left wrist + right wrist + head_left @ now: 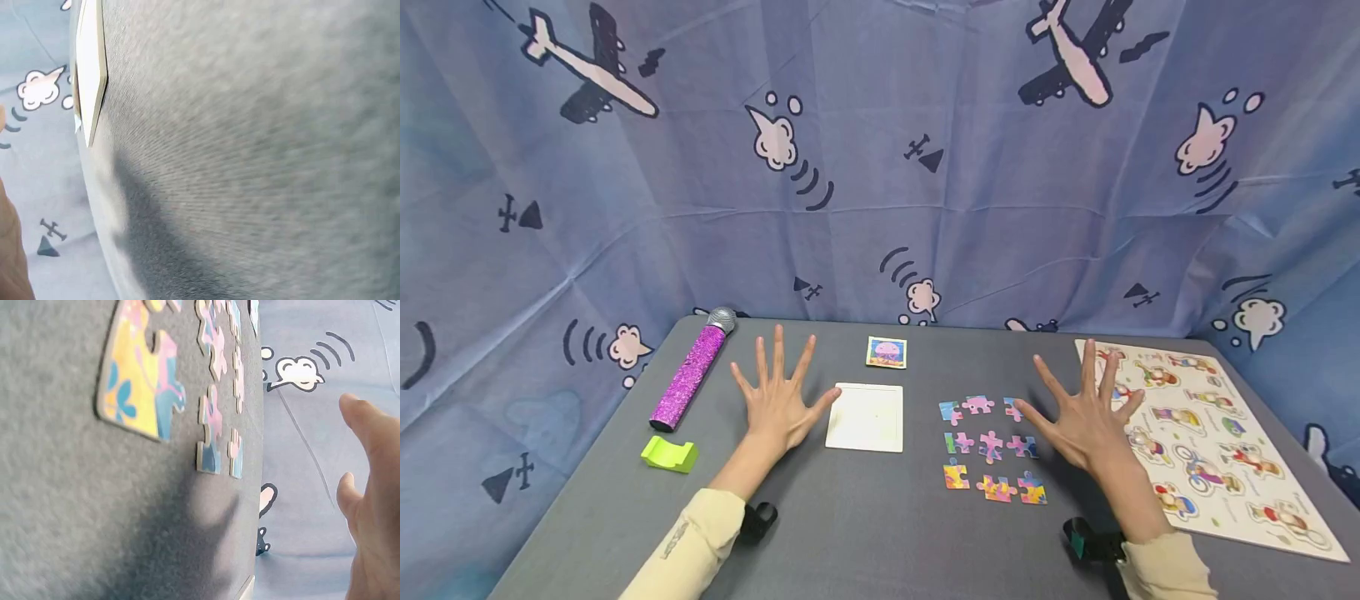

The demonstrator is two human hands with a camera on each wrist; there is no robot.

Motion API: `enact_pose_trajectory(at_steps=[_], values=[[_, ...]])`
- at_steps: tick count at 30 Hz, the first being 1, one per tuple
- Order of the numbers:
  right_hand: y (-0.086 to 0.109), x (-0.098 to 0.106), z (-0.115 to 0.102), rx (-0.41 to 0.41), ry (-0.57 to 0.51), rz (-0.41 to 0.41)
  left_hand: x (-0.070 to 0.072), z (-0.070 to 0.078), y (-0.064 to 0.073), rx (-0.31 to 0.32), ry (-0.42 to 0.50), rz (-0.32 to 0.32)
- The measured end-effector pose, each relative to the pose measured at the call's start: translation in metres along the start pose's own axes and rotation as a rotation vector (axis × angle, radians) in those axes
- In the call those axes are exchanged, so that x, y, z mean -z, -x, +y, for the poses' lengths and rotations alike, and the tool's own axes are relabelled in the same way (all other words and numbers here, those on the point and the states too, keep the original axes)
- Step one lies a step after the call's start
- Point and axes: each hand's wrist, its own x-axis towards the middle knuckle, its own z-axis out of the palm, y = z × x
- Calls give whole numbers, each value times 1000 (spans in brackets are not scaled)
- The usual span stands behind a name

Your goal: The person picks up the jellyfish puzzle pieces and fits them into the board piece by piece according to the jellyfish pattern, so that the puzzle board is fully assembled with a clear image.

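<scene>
My left hand (778,408) is held over the table with its fingers spread wide and nothing in it. Its thumb tip overlaps the left edge of a white square tray (865,418) in the head view. My right hand (1086,425) is likewise spread and holds nothing, between the puzzle pieces and a large picture board. Several loose jigsaw puzzle pieces (990,446) lie apart in rows to its left, pink, blue and yellow. In the right wrist view a yellow corner piece (134,375) lies closest, with the hand's shadow on the table beside the pieces.
A glittery purple microphone (692,375) lies at the left, with a lime-green block (670,454) in front of it. Behind the tray is a small picture card (887,352). The picture board (1217,450) covers the table's right side. A patterned blue curtain (865,167) hangs behind the table.
</scene>
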Motion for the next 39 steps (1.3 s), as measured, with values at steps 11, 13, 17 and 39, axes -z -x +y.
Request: enact_pose_trajectory(at_steps=[11, 13, 17, 39], values=[[8, 0, -5, 20, -19, 23, -8, 2, 23, -84, 107, 11], [10, -1, -5, 22, -30, 26, -9, 2, 27, -113, 142, -15], [12, -3, -5, 29, -57, 20, -8, 4, 33, -185, 261, -82], [-2, -20, -4, 177, -501, -111, -7, 14, 17, -255, 490, -212]])
